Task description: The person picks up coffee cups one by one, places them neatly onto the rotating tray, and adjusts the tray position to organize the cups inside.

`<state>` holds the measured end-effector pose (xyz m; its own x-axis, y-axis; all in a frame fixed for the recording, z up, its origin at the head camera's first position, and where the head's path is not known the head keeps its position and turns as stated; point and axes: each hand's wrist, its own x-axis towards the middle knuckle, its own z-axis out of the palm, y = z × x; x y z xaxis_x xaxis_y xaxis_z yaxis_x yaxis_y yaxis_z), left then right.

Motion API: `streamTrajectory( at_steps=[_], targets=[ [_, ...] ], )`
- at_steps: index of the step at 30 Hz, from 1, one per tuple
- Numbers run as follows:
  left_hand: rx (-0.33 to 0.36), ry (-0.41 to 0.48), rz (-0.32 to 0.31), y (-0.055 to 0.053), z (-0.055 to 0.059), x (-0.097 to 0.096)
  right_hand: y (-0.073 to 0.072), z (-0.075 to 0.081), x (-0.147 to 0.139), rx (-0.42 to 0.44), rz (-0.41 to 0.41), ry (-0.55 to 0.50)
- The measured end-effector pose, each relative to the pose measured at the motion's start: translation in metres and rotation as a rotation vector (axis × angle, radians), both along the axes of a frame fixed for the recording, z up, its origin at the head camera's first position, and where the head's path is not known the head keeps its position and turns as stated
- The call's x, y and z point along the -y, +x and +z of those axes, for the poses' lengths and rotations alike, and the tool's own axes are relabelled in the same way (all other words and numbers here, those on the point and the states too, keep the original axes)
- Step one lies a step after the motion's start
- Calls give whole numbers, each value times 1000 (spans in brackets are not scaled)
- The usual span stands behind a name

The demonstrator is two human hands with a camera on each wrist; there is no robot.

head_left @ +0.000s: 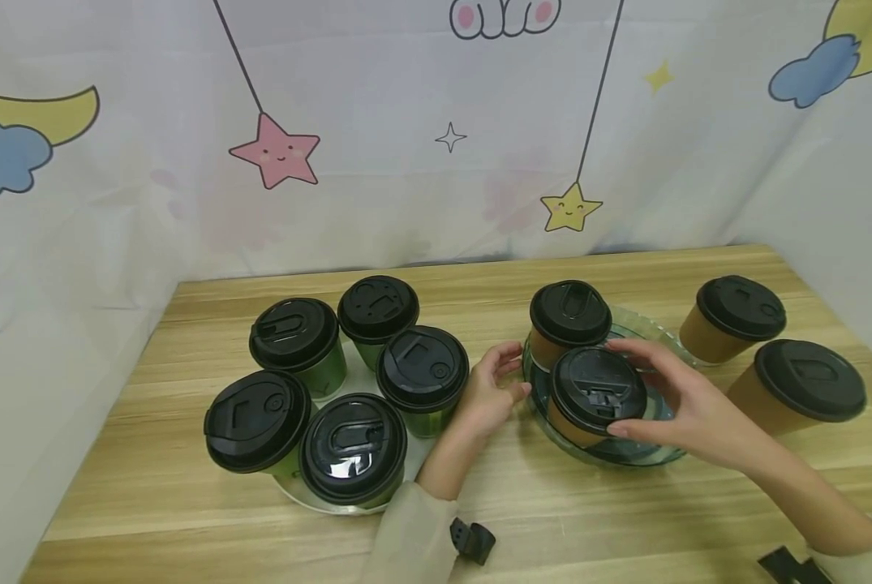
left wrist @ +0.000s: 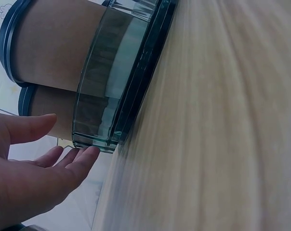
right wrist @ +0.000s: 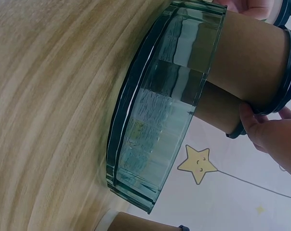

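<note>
A brown paper cup with a black lid [head_left: 598,391] stands in a clear bluish-green glass dish [head_left: 611,456]. My right hand [head_left: 687,405] holds this cup at its lid, thumb on the near side and fingers on the far side. Behind it in the dish is a second brown cup [head_left: 570,315], also black-lidded. At the dish's left side is my left hand [head_left: 488,393], fingers loosely bent and holding nothing. In the left wrist view, its fingertips [left wrist: 90,153] are at the dish's wall; whether they touch it I cannot tell.
To the left, several green cups with black lids [head_left: 354,450] stand close together on a white plate [head_left: 319,507]. Two more brown lidded cups [head_left: 731,318] stand on the wooden table [head_left: 151,487] right of the dish. A patterned cloth [head_left: 377,203] hangs behind the table.
</note>
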<state>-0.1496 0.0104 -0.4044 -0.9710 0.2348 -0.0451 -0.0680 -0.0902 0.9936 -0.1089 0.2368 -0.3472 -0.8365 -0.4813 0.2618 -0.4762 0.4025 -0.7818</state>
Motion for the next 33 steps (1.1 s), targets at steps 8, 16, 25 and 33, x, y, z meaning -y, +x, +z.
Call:
streamTrajectory(
  at_steps=[8,16,25,33],
  targets=[
    [10,-61,32,0,0,0,-1,5,-10,-32,-3,18],
    [29,-28,3,1,2,0,-1,10,-19,-33,-61,-14],
    [33,-100,49,2,2,0,-1,13,-30,-9,-206,28],
    [32,-83,30,2,0,-1,-3,11,-36,1,-219,24]
  ],
)
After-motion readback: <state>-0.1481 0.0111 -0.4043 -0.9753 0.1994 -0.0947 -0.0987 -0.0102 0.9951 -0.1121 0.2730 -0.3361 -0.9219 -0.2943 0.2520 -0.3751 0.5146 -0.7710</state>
